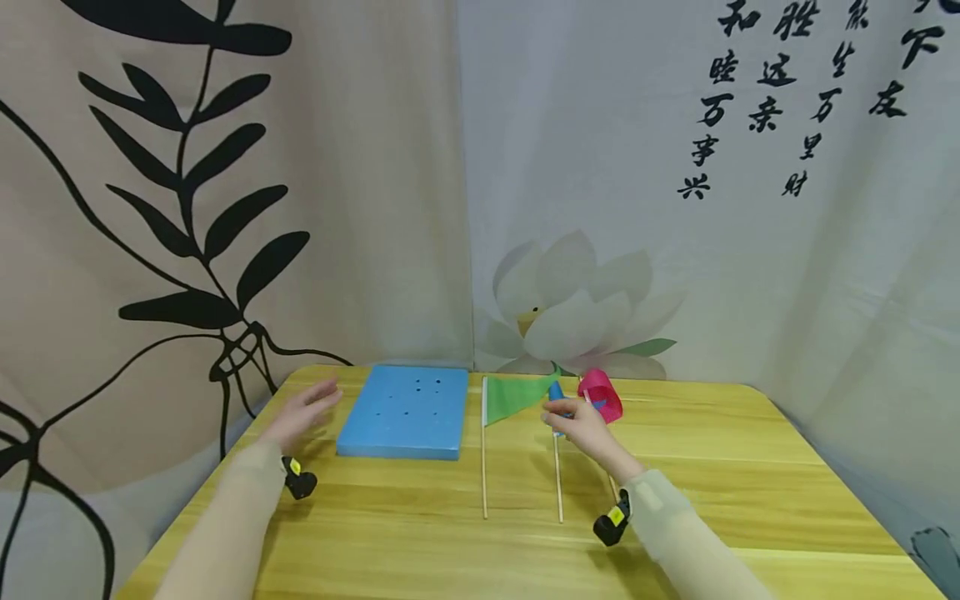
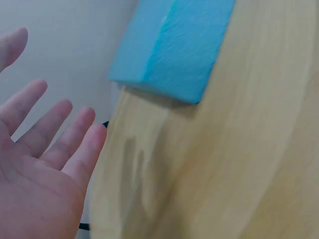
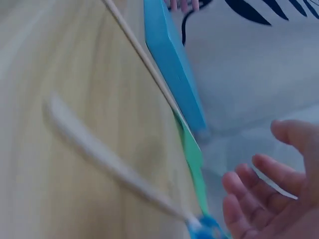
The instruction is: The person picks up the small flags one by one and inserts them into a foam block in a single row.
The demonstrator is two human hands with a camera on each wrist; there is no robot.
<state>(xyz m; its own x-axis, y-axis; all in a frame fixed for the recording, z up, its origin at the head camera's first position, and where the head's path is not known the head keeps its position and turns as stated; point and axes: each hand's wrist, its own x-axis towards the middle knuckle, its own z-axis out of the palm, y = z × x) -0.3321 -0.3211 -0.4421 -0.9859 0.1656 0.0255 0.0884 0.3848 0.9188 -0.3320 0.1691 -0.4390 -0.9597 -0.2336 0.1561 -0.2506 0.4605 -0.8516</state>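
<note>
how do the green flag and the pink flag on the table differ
The green flag has its cloth spread out as a triangle, while the pink flag has its cloth curled into a loop. The green flag's stick shows along its whole length; the pink flag's is partly hidden behind the right hand. Both have a thin, pale stick and are on the table.

There are three flags (image 1: pixel 513 398) (image 1: pixel 555 391) (image 1: pixel 604 393), two hands (image 1: pixel 302 414) (image 1: pixel 591 428), one blue block (image 1: pixel 405 429) and one table (image 1: pixel 405 525).
</note>
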